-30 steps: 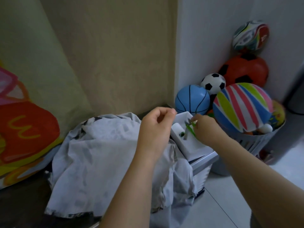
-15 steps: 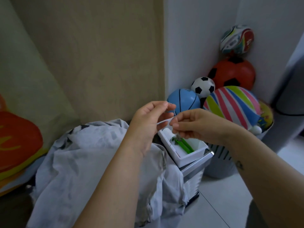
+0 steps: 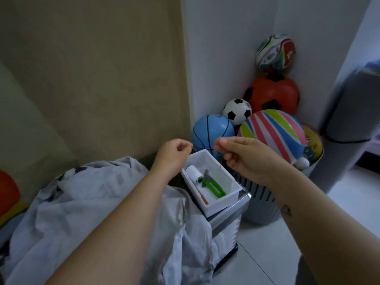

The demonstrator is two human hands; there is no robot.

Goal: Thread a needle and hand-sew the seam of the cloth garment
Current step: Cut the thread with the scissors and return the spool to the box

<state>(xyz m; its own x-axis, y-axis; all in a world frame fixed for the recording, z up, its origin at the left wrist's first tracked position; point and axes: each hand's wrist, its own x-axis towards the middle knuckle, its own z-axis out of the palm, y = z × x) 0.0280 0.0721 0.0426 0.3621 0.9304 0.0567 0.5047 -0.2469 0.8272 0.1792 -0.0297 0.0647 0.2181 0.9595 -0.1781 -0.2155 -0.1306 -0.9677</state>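
1. Cloth garment point(image 3: 82, 202): pale grey with dark markings. It lies crumpled on a dark surface at lower left, and one edge hangs down the front. The left forearm crosses above it. No hand touches it.

2. Metal stand point(image 3: 226, 225): it stands just beside the hanging edge of the garment, on the tiled floor point(image 3: 257, 254).

3. White box point(image 3: 224, 204): open-topped, it rests at an angle on top of the stand. It contains a white thread spool point(image 3: 193, 172) at the far left end and green-handled snips point(image 3: 213, 187) lying along the middle.

4. Left hand point(image 3: 172, 155): raised above the far left corner of the box. The fingers are curled and the thumb and forefinger are closed together on a thin item at the tips. It appears to be the needle point(image 3: 192, 145), but it is too small to confirm.

5. Right hand point(image 3: 244, 155): raised level with the left hand and near it, with a small gap between the two. The thumb and forefinger are pinched on the thread point(image 3: 220, 167), a faint strand that hangs down toward the box. The other fingers are curled loosely.

6. Grey basket point(image 3: 257, 192): it stands behind the box in the wall corner and holds a striped ball point(image 3: 271, 134). A blue ball point(image 3: 211, 132), a small black-and-white ball point(image 3: 237, 111), an orange ball point(image 3: 271, 93) and a multicoloured ball point(image 3: 275, 52) are stacked against the wall.
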